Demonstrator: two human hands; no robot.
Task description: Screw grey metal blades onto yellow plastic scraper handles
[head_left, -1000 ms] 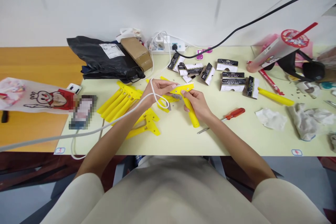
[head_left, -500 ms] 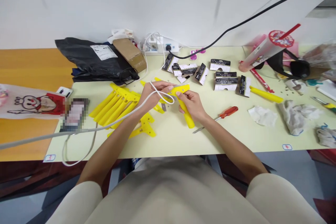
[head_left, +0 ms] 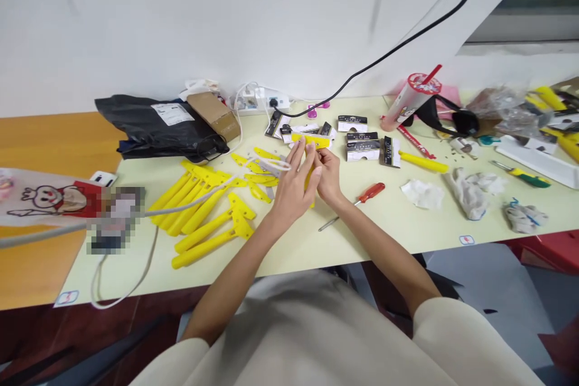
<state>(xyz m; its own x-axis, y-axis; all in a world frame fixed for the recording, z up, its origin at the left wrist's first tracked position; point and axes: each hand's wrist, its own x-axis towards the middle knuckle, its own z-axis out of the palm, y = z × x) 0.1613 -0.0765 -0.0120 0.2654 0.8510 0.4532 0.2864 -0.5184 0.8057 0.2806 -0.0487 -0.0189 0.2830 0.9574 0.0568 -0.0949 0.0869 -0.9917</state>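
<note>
A yellow T-shaped scraper [head_left: 311, 141] with a wide head is up in front of me, over the middle of the table. My right hand [head_left: 329, 174] is closed around its handle, most of which is hidden behind my fingers. My left hand [head_left: 296, 187] lies against the scraper with its fingers stretched out, the tips touching the head. To the left are several yellow scraper handles [head_left: 208, 199] in a row. Beyond my left hand are loose yellow head pieces [head_left: 260, 192] and grey metal bits. A red-handled screwdriver [head_left: 371, 190] rests right of my hands.
A white cable [head_left: 181, 210] crosses in front of the handles toward my left hand. Black-and-white cardboard packages [head_left: 363, 147] lie at the back. A drink cup [head_left: 409, 102], a crumpled tissue [head_left: 423, 194] and gloves [head_left: 468, 196] are to the right; a phone [head_left: 118, 217] is left.
My left hand has moved right, from beside the scraper's head to lying across it with fingers straightened. The scraper has turned in my right hand. The view has shifted to the right.
</note>
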